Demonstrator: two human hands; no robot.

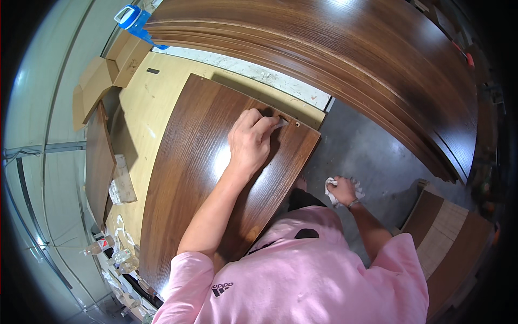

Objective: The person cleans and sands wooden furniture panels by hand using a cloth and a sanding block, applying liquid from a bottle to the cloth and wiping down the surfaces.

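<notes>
So, our right hand [343, 191] clutches a crumpled white wipe [331, 195] off the tabletop's [145, 102] right edge while our left hand [248, 141] pinches a small pale bit [282, 123] near the brown panel's [202, 162] far-right corner, probably working that spot, which calls for steady, light pressure next.

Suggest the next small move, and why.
Perhaps bring the crumpled white cloth in the right hand over the brown wood-grain panel: the left hand pinches a small pale piece near a round hole there, while the cloth is held off the panel.
</notes>
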